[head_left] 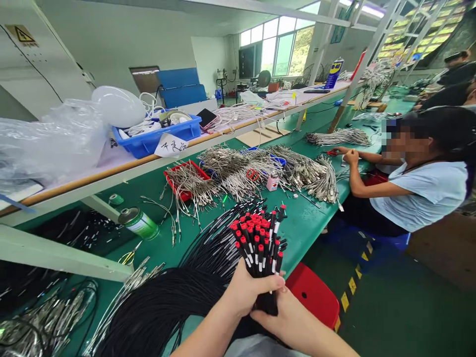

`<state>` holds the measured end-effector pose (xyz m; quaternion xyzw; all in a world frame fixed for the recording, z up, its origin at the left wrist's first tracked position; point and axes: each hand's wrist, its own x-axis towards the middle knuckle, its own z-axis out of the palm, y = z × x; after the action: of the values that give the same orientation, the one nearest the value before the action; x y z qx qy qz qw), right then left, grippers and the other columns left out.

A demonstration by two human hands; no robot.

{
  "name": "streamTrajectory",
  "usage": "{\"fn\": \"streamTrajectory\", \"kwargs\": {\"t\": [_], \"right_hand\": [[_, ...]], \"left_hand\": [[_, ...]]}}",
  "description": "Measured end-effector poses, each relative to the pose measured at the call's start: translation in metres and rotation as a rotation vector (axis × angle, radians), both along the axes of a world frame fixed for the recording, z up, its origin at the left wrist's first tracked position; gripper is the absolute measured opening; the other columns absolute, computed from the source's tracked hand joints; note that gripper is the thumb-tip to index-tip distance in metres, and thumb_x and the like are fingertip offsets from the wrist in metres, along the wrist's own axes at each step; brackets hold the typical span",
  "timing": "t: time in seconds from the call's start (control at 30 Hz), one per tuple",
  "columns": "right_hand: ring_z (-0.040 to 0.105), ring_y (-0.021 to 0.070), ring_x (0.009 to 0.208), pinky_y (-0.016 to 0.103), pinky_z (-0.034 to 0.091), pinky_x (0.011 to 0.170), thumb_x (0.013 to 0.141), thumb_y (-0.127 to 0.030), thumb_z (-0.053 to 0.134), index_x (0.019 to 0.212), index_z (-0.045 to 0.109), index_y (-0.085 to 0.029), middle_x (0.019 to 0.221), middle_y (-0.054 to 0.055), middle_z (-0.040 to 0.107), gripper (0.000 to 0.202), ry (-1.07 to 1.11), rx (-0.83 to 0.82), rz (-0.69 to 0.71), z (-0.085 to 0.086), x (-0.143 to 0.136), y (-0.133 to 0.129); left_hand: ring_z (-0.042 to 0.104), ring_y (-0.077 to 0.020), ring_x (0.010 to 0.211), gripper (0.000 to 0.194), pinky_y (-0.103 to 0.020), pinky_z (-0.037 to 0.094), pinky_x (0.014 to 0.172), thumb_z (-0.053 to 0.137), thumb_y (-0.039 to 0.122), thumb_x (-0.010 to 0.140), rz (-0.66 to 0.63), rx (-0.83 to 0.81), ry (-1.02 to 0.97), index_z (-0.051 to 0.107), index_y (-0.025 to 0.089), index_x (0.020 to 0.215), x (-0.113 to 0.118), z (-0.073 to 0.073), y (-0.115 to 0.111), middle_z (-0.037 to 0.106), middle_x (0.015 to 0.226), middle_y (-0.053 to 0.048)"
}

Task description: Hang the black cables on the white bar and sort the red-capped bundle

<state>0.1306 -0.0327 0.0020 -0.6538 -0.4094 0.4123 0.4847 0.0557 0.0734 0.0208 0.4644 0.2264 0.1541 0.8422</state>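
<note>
A thick bundle of black cables with red end caps (256, 238) stands upright in front of me, red ends up, with white bands below the caps. Around its upper part my left hand (247, 287) is wrapped, thumb across the front. Lower down, my right hand (278, 312) closes on the same bundle from the right. The lower ends are hidden behind my hands. Just left of them a large heap of loose black cables (167, 302) lies curved over the green table (301, 218).
Braided silver cables (238, 163) are piled further back, some in a red tray (186, 173). A pink-and-white bottle (272, 181), a green can (139, 223) and scissors (129, 256) stand or lie nearby. A co-worker (420, 173) sits at right; a red stool (312, 295) is beside me.
</note>
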Motion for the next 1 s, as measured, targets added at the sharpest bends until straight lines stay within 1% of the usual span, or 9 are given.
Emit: {"fn": "streamTrajectory", "kwargs": {"t": [0.07,0.13,0.27,0.37,0.5,0.6,0.77,0.93,1.0], "right_hand": [[0.056,0.0307,0.108,0.046,0.042,0.099,0.067,-0.024,0.079,0.106,0.069,-0.020,0.110,0.009,0.065,0.041,-0.003,-0.003,0.083,0.021,0.025,-0.014],[0.061,0.0234,0.086,0.038,0.050,0.081,0.084,-0.036,0.065,0.102,0.069,-0.021,0.095,0.007,0.067,0.023,0.022,0.016,0.106,0.042,0.047,-0.026],[0.057,0.0155,0.074,0.028,0.048,0.068,0.090,-0.046,0.058,0.104,0.059,-0.023,0.084,0.001,0.061,0.027,0.046,0.071,-0.053,0.069,0.058,-0.027],[0.050,0.0106,0.056,0.024,0.044,0.053,0.089,-0.048,0.059,0.084,0.050,-0.021,0.068,-0.004,0.051,0.029,0.082,0.082,-0.142,0.068,0.052,-0.019],[0.049,0.0094,0.062,0.021,0.044,0.056,0.091,-0.050,0.055,0.092,0.050,-0.022,0.076,-0.004,0.050,0.028,0.115,0.106,-0.218,0.062,0.051,-0.018],[0.056,0.0139,0.074,0.026,0.051,0.064,0.086,-0.047,0.064,0.102,0.054,-0.022,0.088,0.000,0.058,0.031,0.156,0.080,-0.111,0.065,0.050,-0.020],[0.063,0.0206,0.087,0.033,0.052,0.080,0.087,-0.039,0.064,0.086,0.056,-0.021,0.083,0.001,0.063,0.019,0.173,0.037,-0.016,0.070,0.045,-0.021],[0.063,0.0177,0.063,0.031,0.055,0.061,0.083,-0.041,0.065,0.087,0.060,-0.019,0.075,0.000,0.065,0.023,0.195,-0.014,0.028,0.069,0.046,-0.027],[0.064,0.0195,0.068,0.031,0.055,0.064,0.081,-0.038,0.068,0.084,0.062,-0.018,0.077,0.001,0.066,0.021,0.170,-0.019,0.017,0.069,0.047,-0.027]], "left_hand": [[0.062,-0.0178,0.059,0.020,-0.030,0.048,0.065,0.083,0.026,0.063,-0.021,0.033,-0.010,0.069,0.014,0.069,0.000,0.001,0.000,0.068,0.062,-0.004],[0.062,-0.0175,0.060,0.018,-0.029,0.047,0.065,0.081,0.027,0.067,-0.069,0.054,-0.028,0.069,0.013,0.069,0.000,0.004,0.001,0.068,0.062,-0.004],[0.061,-0.0163,0.060,0.018,-0.029,0.048,0.066,0.080,0.026,0.068,-0.195,0.049,-0.062,0.070,0.013,0.077,0.003,0.010,-0.002,0.068,0.063,-0.004],[0.062,-0.0157,0.061,0.023,-0.028,0.049,0.065,0.083,0.025,0.064,-0.243,0.033,-0.082,0.070,0.013,0.077,0.002,0.009,-0.005,0.069,0.066,-0.003],[0.064,-0.0155,0.065,0.022,-0.028,0.050,0.070,0.083,0.024,0.065,-0.252,0.018,-0.079,0.069,0.012,0.077,-0.004,0.006,-0.006,0.071,0.069,-0.004],[0.063,-0.0147,0.062,0.023,-0.028,0.051,0.067,0.083,0.024,0.064,-0.242,0.020,-0.078,0.069,0.011,0.075,-0.005,0.008,-0.009,0.069,0.068,-0.004],[0.062,-0.0143,0.060,0.032,-0.028,0.052,0.063,0.085,0.028,0.060,-0.221,0.015,-0.085,0.066,0.012,0.080,-0.002,0.010,-0.015,0.067,0.069,-0.002],[0.061,-0.0136,0.060,0.034,-0.027,0.051,0.063,0.085,0.026,0.059,-0.248,0.013,-0.077,0.065,0.012,0.082,-0.003,0.010,-0.018,0.067,0.068,-0.002],[0.060,-0.0129,0.060,0.032,-0.027,0.050,0.065,0.085,0.023,0.059,-0.253,0.020,-0.064,0.066,0.011,0.081,-0.004,0.012,-0.020,0.066,0.067,-0.001]]}}
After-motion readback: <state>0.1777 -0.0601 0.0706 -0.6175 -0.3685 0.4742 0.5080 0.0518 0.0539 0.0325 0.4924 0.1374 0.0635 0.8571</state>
